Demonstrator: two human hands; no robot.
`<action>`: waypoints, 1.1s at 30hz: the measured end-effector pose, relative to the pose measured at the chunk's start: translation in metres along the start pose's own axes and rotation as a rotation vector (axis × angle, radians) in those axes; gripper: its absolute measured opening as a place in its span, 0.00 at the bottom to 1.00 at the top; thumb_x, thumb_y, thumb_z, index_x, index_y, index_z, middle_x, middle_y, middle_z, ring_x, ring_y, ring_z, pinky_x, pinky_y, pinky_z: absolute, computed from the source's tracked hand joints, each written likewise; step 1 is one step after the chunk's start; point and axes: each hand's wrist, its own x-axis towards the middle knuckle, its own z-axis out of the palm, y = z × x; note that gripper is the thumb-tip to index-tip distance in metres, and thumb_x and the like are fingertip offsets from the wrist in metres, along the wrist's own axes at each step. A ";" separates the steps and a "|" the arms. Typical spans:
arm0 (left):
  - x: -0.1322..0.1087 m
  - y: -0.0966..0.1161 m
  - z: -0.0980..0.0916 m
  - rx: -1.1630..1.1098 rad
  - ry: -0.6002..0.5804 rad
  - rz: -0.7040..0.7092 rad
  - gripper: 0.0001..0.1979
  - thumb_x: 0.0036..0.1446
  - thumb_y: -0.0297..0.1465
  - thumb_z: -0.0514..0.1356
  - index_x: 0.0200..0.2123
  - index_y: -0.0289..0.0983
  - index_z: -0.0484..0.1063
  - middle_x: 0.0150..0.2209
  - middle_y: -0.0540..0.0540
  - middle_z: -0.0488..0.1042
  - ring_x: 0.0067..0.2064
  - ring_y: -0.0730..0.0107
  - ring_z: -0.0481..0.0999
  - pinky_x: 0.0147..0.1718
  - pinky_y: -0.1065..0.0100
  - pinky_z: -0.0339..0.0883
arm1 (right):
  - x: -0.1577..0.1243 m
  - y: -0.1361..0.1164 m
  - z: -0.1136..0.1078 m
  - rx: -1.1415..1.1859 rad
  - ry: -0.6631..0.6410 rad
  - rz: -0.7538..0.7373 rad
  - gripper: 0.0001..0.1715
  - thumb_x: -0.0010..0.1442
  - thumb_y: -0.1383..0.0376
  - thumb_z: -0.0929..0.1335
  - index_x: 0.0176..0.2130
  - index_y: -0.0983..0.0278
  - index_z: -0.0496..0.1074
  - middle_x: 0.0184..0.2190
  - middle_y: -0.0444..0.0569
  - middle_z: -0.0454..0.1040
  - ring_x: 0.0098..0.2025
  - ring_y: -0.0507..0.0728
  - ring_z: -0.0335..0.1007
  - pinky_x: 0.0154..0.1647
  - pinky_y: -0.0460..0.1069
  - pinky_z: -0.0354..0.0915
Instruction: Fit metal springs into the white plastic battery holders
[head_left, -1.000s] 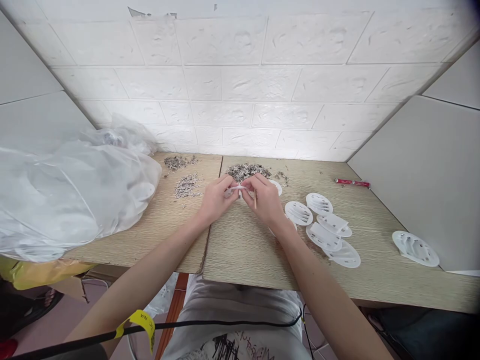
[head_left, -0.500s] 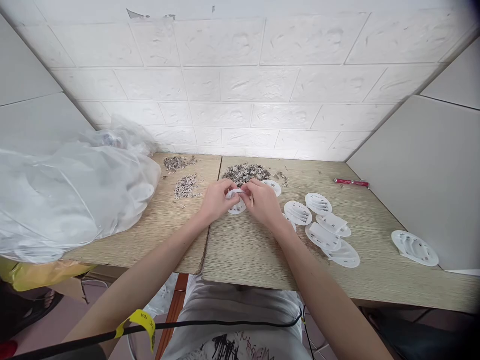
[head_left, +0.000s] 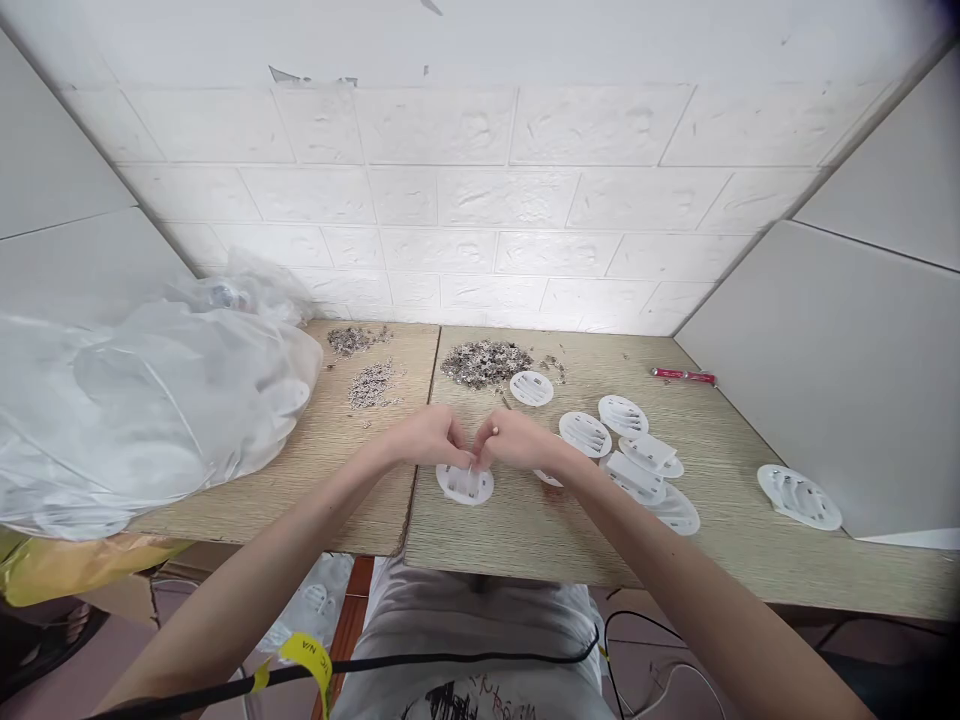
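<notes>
A white oval plastic piece [head_left: 465, 488] with slots and small metal bits is at the front of the table, just below my fingertips. My left hand [head_left: 433, 437] is closed in a pinch at its upper edge. Meeting it there, my right hand [head_left: 517, 440] pinches the same spot with thumb and forefinger. A thin stick-like tool [head_left: 506, 402] appears tucked in the right hand, mostly hidden by it. Behind the hands lies a heap of small metal clips [head_left: 486, 363], with another white oval piece [head_left: 532, 388] beside it.
Several white oval pieces [head_left: 586, 434] lie to the right, some overlapping; one [head_left: 799, 497] is near the right panel. Two smaller metal heaps [head_left: 371, 384] sit on the left board. A big plastic bag [head_left: 157, 400] covers the far left. A red pen-like stick [head_left: 684, 376] lies right.
Both hands have come down towards me, from a curved white strip held up between the fingers to a pinch at the oval piece's upper edge. The camera view has tilted up slightly.
</notes>
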 end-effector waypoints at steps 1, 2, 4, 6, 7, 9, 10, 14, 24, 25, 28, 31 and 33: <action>-0.001 0.002 0.000 0.018 -0.032 -0.008 0.10 0.41 0.35 0.62 0.21 0.33 0.77 0.16 0.53 0.62 0.21 0.78 0.55 0.19 0.71 0.45 | -0.002 -0.001 0.001 -0.024 -0.017 0.010 0.07 0.43 0.71 0.69 0.25 0.66 0.79 0.23 0.44 0.75 0.27 0.51 0.64 0.26 0.45 0.55; -0.002 0.004 0.001 0.037 -0.053 -0.020 0.09 0.41 0.34 0.62 0.22 0.33 0.77 0.16 0.53 0.63 0.21 0.78 0.56 0.19 0.71 0.45 | -0.004 -0.002 0.002 -0.050 -0.025 0.015 0.07 0.44 0.71 0.69 0.25 0.66 0.79 0.23 0.44 0.75 0.26 0.51 0.64 0.25 0.45 0.54; -0.002 0.007 0.002 0.068 -0.074 -0.037 0.09 0.40 0.33 0.63 0.23 0.33 0.78 0.17 0.53 0.65 0.21 0.77 0.58 0.19 0.72 0.46 | -0.006 -0.004 0.004 -0.090 -0.029 0.020 0.08 0.44 0.71 0.67 0.24 0.66 0.79 0.22 0.46 0.75 0.25 0.52 0.64 0.24 0.46 0.54; -0.002 0.010 0.003 0.084 -0.078 -0.032 0.09 0.39 0.33 0.63 0.24 0.34 0.78 0.19 0.52 0.67 0.22 0.76 0.61 0.19 0.72 0.49 | -0.007 -0.004 0.006 -0.105 -0.034 0.021 0.11 0.45 0.71 0.66 0.25 0.66 0.79 0.23 0.48 0.76 0.26 0.53 0.66 0.24 0.46 0.55; -0.001 0.011 0.004 0.091 -0.073 -0.030 0.09 0.39 0.33 0.64 0.25 0.34 0.77 0.20 0.52 0.69 0.23 0.75 0.63 0.20 0.72 0.50 | -0.007 -0.003 0.007 -0.104 -0.037 0.016 0.12 0.45 0.72 0.65 0.25 0.66 0.79 0.24 0.48 0.77 0.27 0.54 0.67 0.24 0.46 0.56; -0.001 0.012 0.004 0.101 -0.068 -0.029 0.09 0.38 0.32 0.64 0.26 0.34 0.77 0.22 0.52 0.71 0.25 0.74 0.66 0.21 0.72 0.53 | -0.006 -0.003 0.006 -0.107 -0.046 0.002 0.13 0.45 0.73 0.64 0.25 0.65 0.79 0.26 0.50 0.78 0.29 0.55 0.70 0.26 0.46 0.57; -0.001 0.013 0.004 0.107 -0.068 -0.031 0.09 0.38 0.32 0.64 0.26 0.34 0.76 0.23 0.51 0.72 0.25 0.73 0.67 0.21 0.72 0.54 | -0.006 -0.002 0.006 -0.110 -0.051 -0.005 0.14 0.45 0.73 0.64 0.26 0.66 0.79 0.26 0.50 0.79 0.30 0.55 0.70 0.26 0.46 0.58; 0.001 0.015 0.002 0.132 -0.081 -0.031 0.06 0.39 0.30 0.63 0.24 0.33 0.77 0.22 0.50 0.73 0.25 0.73 0.67 0.22 0.72 0.53 | -0.006 -0.002 0.003 -0.099 -0.080 -0.017 0.11 0.45 0.72 0.66 0.27 0.66 0.79 0.28 0.49 0.79 0.31 0.55 0.71 0.28 0.45 0.60; 0.005 0.012 0.001 0.073 -0.094 -0.055 0.06 0.38 0.31 0.65 0.22 0.34 0.74 0.21 0.50 0.72 0.25 0.72 0.67 0.22 0.72 0.54 | -0.004 0.002 0.007 -0.047 -0.023 0.028 0.10 0.45 0.72 0.67 0.25 0.65 0.79 0.25 0.48 0.78 0.31 0.55 0.70 0.30 0.45 0.60; 0.005 0.012 0.001 0.080 -0.089 -0.059 0.06 0.38 0.30 0.64 0.22 0.34 0.74 0.21 0.50 0.72 0.25 0.72 0.67 0.22 0.72 0.54 | -0.004 0.003 0.008 -0.039 -0.016 0.027 0.09 0.45 0.72 0.67 0.25 0.65 0.79 0.24 0.47 0.78 0.30 0.55 0.70 0.29 0.45 0.59; 0.004 0.011 0.004 0.088 -0.076 -0.072 0.06 0.37 0.30 0.64 0.21 0.35 0.72 0.21 0.51 0.71 0.25 0.72 0.68 0.22 0.72 0.54 | -0.004 0.005 0.011 -0.023 0.004 0.030 0.09 0.44 0.72 0.67 0.24 0.65 0.78 0.23 0.47 0.77 0.29 0.55 0.69 0.27 0.46 0.57; 0.001 0.010 0.009 0.072 -0.045 -0.068 0.07 0.36 0.30 0.64 0.21 0.35 0.69 0.21 0.52 0.70 0.25 0.72 0.68 0.22 0.72 0.54 | -0.010 0.005 0.017 -0.021 0.051 0.027 0.08 0.43 0.73 0.67 0.23 0.65 0.76 0.22 0.46 0.75 0.29 0.54 0.68 0.26 0.46 0.55; -0.002 0.008 0.013 0.064 -0.012 -0.049 0.08 0.36 0.30 0.64 0.21 0.36 0.66 0.21 0.53 0.69 0.25 0.72 0.67 0.22 0.72 0.54 | -0.016 0.005 0.021 -0.029 0.101 0.007 0.05 0.43 0.73 0.67 0.22 0.65 0.73 0.22 0.45 0.73 0.28 0.53 0.67 0.25 0.46 0.54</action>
